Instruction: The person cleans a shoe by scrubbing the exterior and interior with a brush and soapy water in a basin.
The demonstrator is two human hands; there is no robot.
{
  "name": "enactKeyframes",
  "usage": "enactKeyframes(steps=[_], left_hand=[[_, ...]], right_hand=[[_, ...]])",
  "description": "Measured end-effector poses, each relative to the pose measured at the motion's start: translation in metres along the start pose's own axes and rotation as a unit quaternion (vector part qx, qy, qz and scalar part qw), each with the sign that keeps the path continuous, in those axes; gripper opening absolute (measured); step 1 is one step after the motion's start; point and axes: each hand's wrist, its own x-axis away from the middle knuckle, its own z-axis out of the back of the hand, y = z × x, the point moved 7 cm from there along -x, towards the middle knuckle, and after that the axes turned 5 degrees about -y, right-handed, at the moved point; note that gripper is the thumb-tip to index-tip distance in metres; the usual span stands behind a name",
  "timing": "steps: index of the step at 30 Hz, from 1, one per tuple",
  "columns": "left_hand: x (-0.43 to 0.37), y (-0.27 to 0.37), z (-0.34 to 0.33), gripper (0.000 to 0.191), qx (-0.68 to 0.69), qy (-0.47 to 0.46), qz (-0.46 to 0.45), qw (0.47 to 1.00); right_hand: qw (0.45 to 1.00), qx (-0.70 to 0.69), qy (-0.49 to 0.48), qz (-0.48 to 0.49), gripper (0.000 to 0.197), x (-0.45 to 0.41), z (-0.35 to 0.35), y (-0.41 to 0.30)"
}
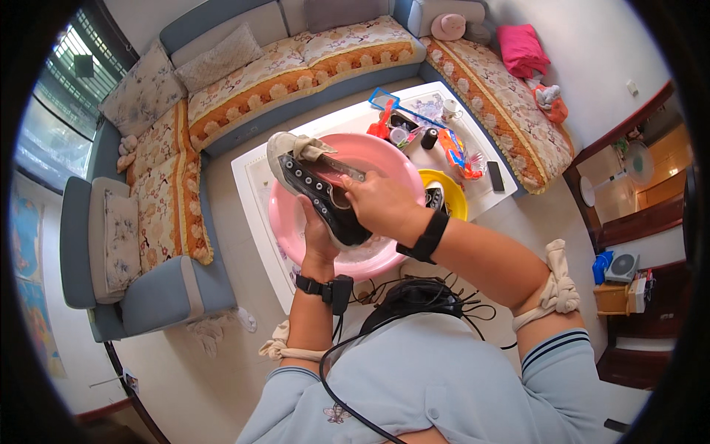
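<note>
A black canvas sneaker [302,180] with a white rubber toe cap and metal eyelets is held up over a large pink plastic basin [396,152]. Its laces are out, and the pale tongue is folded back over the toe. My left hand [319,233] grips the shoe's sole and side from below. With thumb and fingers, my right hand [383,202] grasps the shoe's upper at the opening; its fingertips are partly hidden. Some water with suds shows in the basin. To the right, a yellow basin [459,200] contains another black and white shoe [435,197], partly behind my right wrist.
The basins stand on a white coffee table [252,172]. Near its far right corner are a blue plastic swatter [410,112], a mug [451,108], a dark bottle [429,138], an orange plastic package [456,152] and a phone [495,176]. Sofas [299,69] surround the table. Black cables [355,349] cross my lap.
</note>
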Motion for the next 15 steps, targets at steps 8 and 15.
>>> enactKeyframes(steps=[8, 15], left_hand=[[0.003, 0.005, -0.006, 0.078, -0.005, -0.03, 0.008, 1.0], [0.002, -0.012, 0.008, 0.076, 0.051, 0.021, 0.022, 0.998]], right_hand=[[0.996, -0.051, -0.073, 0.012, 0.031, 0.026, 0.008, -0.009], [1.0, 0.016, -0.004, 0.007, 0.03, 0.006, 0.007, -0.011]])
